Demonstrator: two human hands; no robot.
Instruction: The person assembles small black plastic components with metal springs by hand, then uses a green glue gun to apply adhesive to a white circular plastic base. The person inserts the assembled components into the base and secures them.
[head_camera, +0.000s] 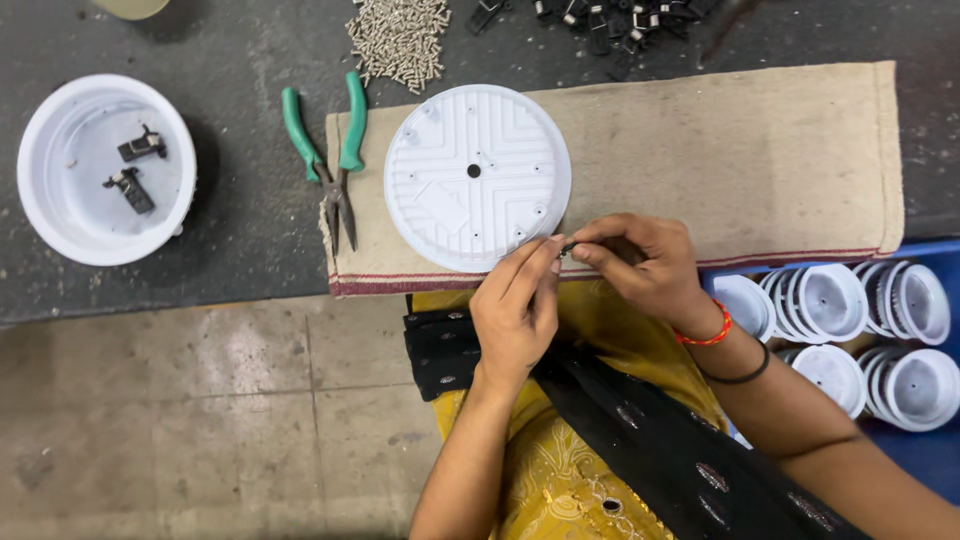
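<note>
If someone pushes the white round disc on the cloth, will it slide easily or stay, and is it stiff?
The white disc looks like thin ribbed moulded plastic, so probably stiff and light. It lies flat, so it should not roll or tip. The beige cloth beneath looks coarse, so it would likely drag rather than slide freely.

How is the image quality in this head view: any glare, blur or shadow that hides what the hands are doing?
Head view: lighting is even and soft, with no hard shadows; the white round plate is bright but its ribs stay readable; the left hand and right hand are sharp, yet the small dark part pinched between them is too tiny to make out; slight blur at the top edge.
</note>
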